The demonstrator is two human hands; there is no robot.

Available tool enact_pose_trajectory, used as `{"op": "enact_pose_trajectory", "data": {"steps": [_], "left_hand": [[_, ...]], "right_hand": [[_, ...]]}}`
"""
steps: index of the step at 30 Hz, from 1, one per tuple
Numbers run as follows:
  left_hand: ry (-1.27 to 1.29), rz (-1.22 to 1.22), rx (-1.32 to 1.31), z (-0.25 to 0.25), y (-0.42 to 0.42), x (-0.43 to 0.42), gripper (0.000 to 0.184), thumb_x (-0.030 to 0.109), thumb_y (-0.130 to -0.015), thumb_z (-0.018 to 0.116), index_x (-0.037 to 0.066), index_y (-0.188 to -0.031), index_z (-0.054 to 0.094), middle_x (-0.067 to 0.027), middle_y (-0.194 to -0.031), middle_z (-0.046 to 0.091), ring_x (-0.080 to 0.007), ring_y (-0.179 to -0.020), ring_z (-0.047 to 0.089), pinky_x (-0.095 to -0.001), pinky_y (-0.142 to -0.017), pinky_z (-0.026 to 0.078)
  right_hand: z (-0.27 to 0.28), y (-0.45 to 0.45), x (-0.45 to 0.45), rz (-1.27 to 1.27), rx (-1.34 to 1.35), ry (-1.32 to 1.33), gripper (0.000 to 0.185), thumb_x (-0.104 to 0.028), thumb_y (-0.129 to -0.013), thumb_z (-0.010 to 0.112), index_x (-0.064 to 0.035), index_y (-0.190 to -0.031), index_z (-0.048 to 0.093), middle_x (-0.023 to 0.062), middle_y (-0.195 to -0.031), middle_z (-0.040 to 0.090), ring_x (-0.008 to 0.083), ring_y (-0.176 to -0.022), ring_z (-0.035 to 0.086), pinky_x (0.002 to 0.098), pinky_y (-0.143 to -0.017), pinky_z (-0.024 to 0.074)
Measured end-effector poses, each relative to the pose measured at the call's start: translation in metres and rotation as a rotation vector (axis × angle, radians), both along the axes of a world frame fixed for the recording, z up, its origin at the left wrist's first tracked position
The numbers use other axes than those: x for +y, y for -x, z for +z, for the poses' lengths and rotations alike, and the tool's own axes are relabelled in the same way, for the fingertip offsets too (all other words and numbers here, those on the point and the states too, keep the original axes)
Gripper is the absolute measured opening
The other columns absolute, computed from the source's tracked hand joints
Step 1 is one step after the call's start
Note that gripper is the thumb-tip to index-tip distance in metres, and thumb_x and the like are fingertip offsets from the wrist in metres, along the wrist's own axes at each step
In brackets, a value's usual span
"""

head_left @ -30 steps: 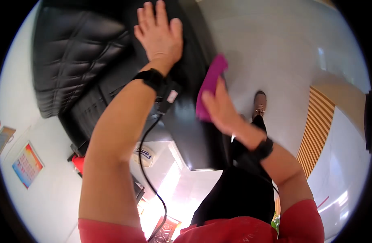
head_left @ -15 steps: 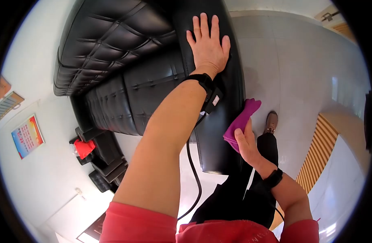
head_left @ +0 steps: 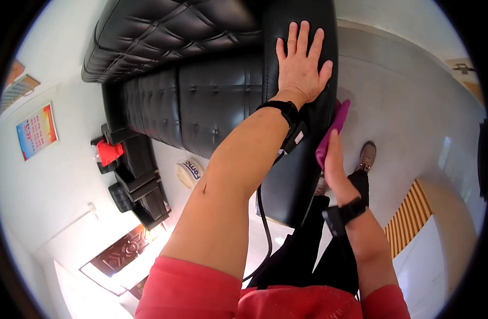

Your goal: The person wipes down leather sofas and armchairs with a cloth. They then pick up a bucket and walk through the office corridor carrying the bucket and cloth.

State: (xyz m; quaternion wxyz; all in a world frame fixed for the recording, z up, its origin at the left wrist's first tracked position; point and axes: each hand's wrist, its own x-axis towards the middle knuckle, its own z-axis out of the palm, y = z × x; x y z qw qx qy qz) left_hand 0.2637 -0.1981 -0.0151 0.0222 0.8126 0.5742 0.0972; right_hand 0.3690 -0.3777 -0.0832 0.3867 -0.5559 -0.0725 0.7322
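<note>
Black armrest (head_left: 287, 186), cloth (head_left: 339, 117) against right fingers (head_left: 334, 144)

One left hand (head_left: 302, 73) and one right hand (head_left: 335, 162) make two hands. Two black wristbands (head_left: 354, 209) show, one per wrist, with two small black boxes (head_left: 294, 139), again one apiece. One purple cloth (head_left: 331, 133) is in sight, and one thick black cable (head_left: 265, 228). There is one tufted black sofa (head_left: 217, 95), with one armrest (head_left: 292, 186) on its right. Two shoes (head_left: 368, 154) and two red sleeves (head_left: 193, 284) can be counted. Toward the left are one poster (head_left: 37, 131), one red bag (head_left: 110, 152) and one round lettered object (head_left: 189, 173); the dark seats (head_left: 137, 157) there number perhaps two or more, being small and overlapping. One slatted panel (head_left: 410, 219) stands at right.
</note>
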Motion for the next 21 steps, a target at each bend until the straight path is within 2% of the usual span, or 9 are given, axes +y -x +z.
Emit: {"op": "enact_pose_trajectory", "data": {"steps": [1,3,6,8,9,12,15,18,21], "left_hand": [[0.006,0.001,-0.006,0.001,-0.001,0.000,0.066,0.039,-0.084,0.050,0.012,-0.141,0.031,-0.0167,-0.148,0.019,-0.0354,-0.137,0.013,-0.0554,-0.106,0.014],[0.017,0.001,-0.007,0.000,-0.002,0.000,0.069,0.043,-0.083,0.051,0.014,-0.141,0.030,-0.0171,-0.148,0.018,-0.0361,-0.137,0.012,-0.0561,-0.105,0.014],[0.011,-0.005,-0.025,-0.001,-0.001,0.000,0.070,0.046,-0.081,0.052,0.016,-0.141,0.032,-0.0173,-0.148,0.018,-0.0366,-0.137,0.013,-0.0567,-0.105,0.014],[-0.006,-0.014,-0.057,-0.003,0.000,0.001,0.070,0.048,-0.080,0.053,0.017,-0.140,0.033,-0.0175,-0.148,0.019,-0.0367,-0.137,0.013,-0.0569,-0.105,0.013],[-0.010,-0.017,-0.071,-0.004,0.002,0.001,0.071,0.049,-0.080,0.053,0.018,-0.140,0.034,-0.0176,-0.148,0.019,-0.0367,-0.137,0.013,-0.0571,-0.105,0.013],[-0.021,-0.026,-0.092,-0.004,0.003,0.001,0.078,0.057,-0.076,0.055,0.017,-0.139,0.035,-0.0184,-0.148,0.019,-0.0367,-0.137,0.013,-0.0576,-0.105,0.013],[-0.007,-0.044,-0.115,0.001,0.003,0.000,0.081,0.059,-0.073,0.057,0.016,-0.139,0.035,-0.0187,-0.147,0.020,-0.0365,-0.137,0.014,-0.0574,-0.105,0.013],[0.032,-0.042,-0.075,0.000,0.003,0.001,0.086,0.063,-0.071,0.057,0.015,-0.140,0.034,-0.0200,-0.149,0.014,-0.0370,-0.139,0.006,-0.0589,-0.106,0.009],[-0.009,-0.038,-0.089,-0.006,0.003,0.001,0.071,0.050,-0.079,0.055,0.017,-0.138,0.036,-0.0177,-0.148,0.018,-0.0356,-0.138,0.011,-0.0572,-0.106,0.012]], "right_hand": [[0.006,-0.002,-0.003,0.026,-0.026,-0.009,0.052,-0.041,-0.096,0.040,-0.0034,-0.132,0.039,0.0075,-0.116,0.053,0.0156,-0.103,0.051,0.0278,-0.088,0.0404],[0.027,-0.006,0.011,0.046,-0.085,-0.246,0.058,-0.040,-0.096,0.039,0.0031,-0.135,0.033,0.0131,-0.127,0.046,0.0213,-0.116,0.042,0.0299,-0.101,0.0290],[0.010,-0.012,0.069,0.043,-0.018,-0.058,0.053,-0.036,-0.096,0.040,0.0006,-0.134,0.035,0.0098,-0.113,0.053,0.0201,-0.100,0.049,0.0304,-0.090,0.0381],[0.021,-0.017,0.118,0.031,-0.026,-0.204,0.051,-0.035,-0.095,0.041,0.0007,-0.131,0.037,0.0079,-0.105,0.056,0.0190,-0.091,0.052,0.0310,-0.083,0.0419],[0.019,-0.016,0.130,0.015,-0.086,-0.356,0.049,-0.034,-0.095,0.042,0.0008,-0.129,0.039,0.0073,-0.101,0.057,0.0185,-0.088,0.053,0.0318,-0.081,0.0431],[0.020,-0.013,0.131,0.071,-0.187,-0.408,0.049,-0.028,-0.093,0.047,0.0021,-0.130,0.036,0.0133,-0.110,0.054,0.0241,-0.099,0.052,0.0354,-0.090,0.0403],[0.030,-0.011,0.106,0.197,-0.620,-0.869,0.056,-0.020,-0.088,0.052,0.0039,-0.133,0.030,0.0199,-0.126,0.043,0.0318,-0.116,0.044,0.0380,-0.100,0.0324],[0.031,-0.014,0.100,0.239,-0.544,-0.889,0.064,-0.015,-0.084,0.055,0.0056,-0.136,0.024,0.0238,-0.138,0.030,0.0366,-0.128,0.031,0.0380,-0.107,0.0235],[0.034,-0.007,0.091,0.142,-0.384,-0.713,0.063,-0.019,-0.088,0.051,0.0068,-0.138,0.021,0.0249,-0.141,0.025,0.0350,-0.132,0.024,0.0381,-0.109,0.0173]]}}
